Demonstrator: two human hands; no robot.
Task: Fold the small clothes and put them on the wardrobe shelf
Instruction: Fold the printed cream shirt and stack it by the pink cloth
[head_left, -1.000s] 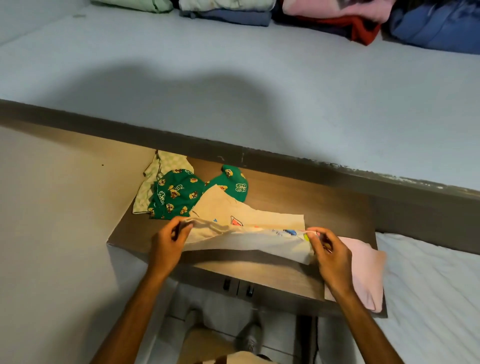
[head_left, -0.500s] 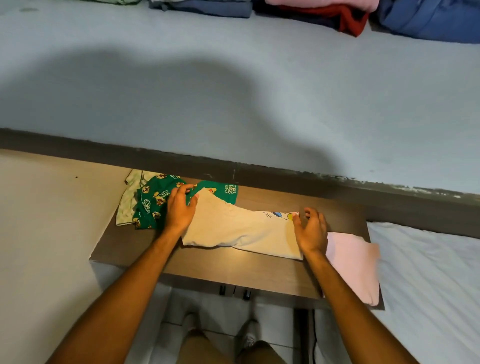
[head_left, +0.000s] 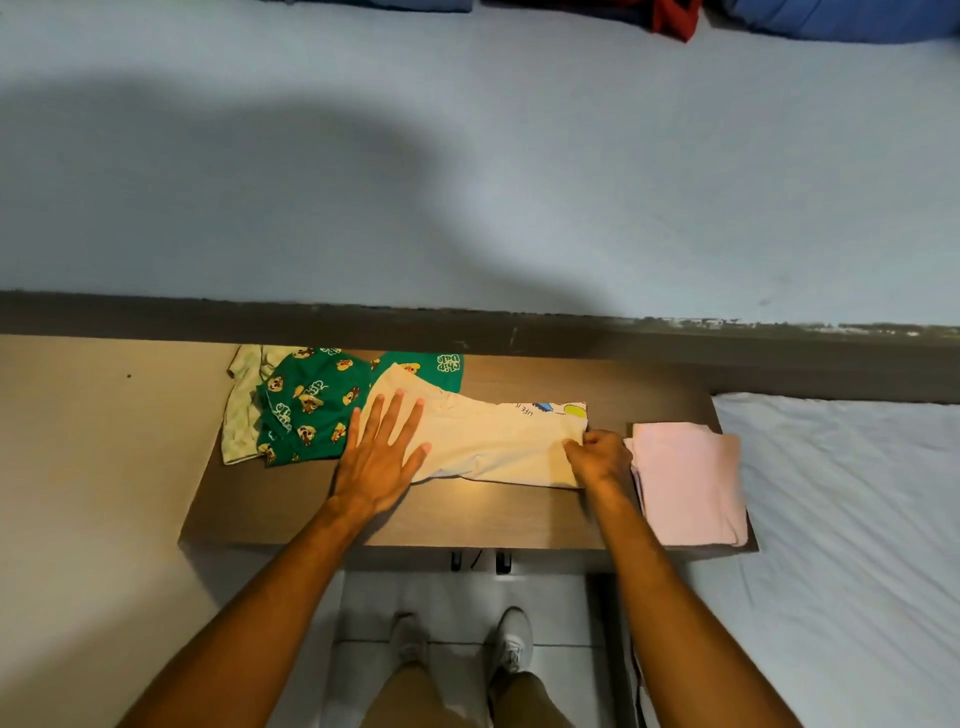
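Left hand (head_left: 382, 457) now spread flat, pressing cream shirt's (head_left: 493, 444) left end, right hand (head_left: 600, 457) pinching its right edge, folded pink garment (head_left: 685, 483) just right, green printed clothes (head_left: 311, 410) left of shirt

A brown wooden table (head_left: 519, 525) stands in the middle. Behind the table runs a dark strip (head_left: 467, 327), and past the strip lies a wide pale blue surface (head_left: 571, 182) with a big soft shadow on it. To the left of the table is a plain tan surface (head_left: 88, 467) with one tiny dark dot. To the right of the table is a white sheet (head_left: 852, 519) with small wrinkles. Below the front edge of the table is a pale tiled floor (head_left: 561, 660). Two white shoes (head_left: 511, 642) stand on the floor, just in front of the table, and tan trousers (head_left: 415, 701) show above them.
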